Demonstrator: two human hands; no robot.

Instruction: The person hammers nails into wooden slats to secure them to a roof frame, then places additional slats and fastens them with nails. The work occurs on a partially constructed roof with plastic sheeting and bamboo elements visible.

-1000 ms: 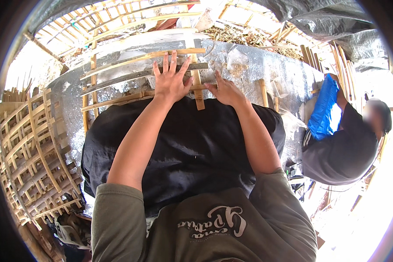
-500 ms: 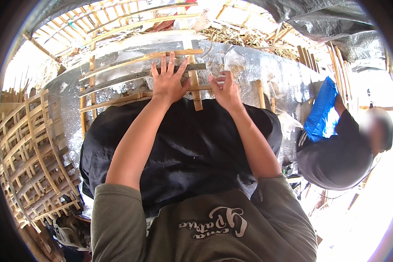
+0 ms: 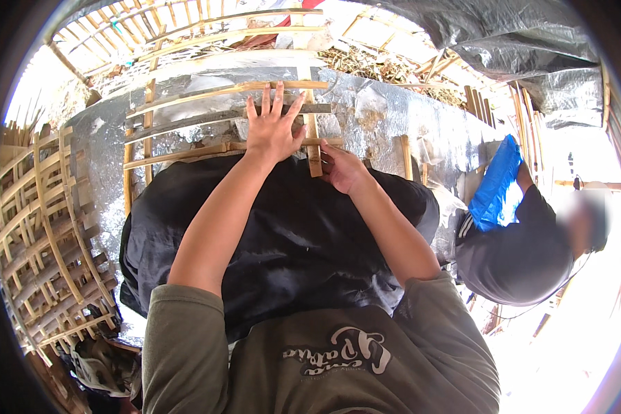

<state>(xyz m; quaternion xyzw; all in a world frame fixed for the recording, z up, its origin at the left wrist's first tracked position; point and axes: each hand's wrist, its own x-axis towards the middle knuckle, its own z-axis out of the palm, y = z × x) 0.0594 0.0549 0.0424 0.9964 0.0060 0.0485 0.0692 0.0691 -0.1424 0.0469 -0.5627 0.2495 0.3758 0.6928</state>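
A lattice of split bamboo slats [image 3: 207,99] lies in front of my bent legs, which are covered in black cloth. My left hand [image 3: 274,131] rests flat over several slats with its fingers spread. The nearest slat [image 3: 179,158] passes under that hand and ends by my right hand [image 3: 345,170]. There my right fingers are curled in at the crossing of the nearest slat and a wider upright strip [image 3: 314,164], thumb against the slat. Part of that grip is hidden behind the hand. Between the two long slats runs a darker one [image 3: 186,125].
A finished-looking woven bamboo panel [image 3: 45,234] stands at the left. To the right a person in dark clothing [image 3: 514,255] sits holding a blue plastic sheet [image 3: 497,186]. Dry bamboo scraps [image 3: 379,67] are heaped beyond the grey sheet [image 3: 421,114]. Dark tarpaulin [image 3: 504,41] hangs above.
My right hand has come down and in from above the slat's end to the crossing, its fingers closing there. My left hand stays spread on the lattice. The view has shifted slightly.
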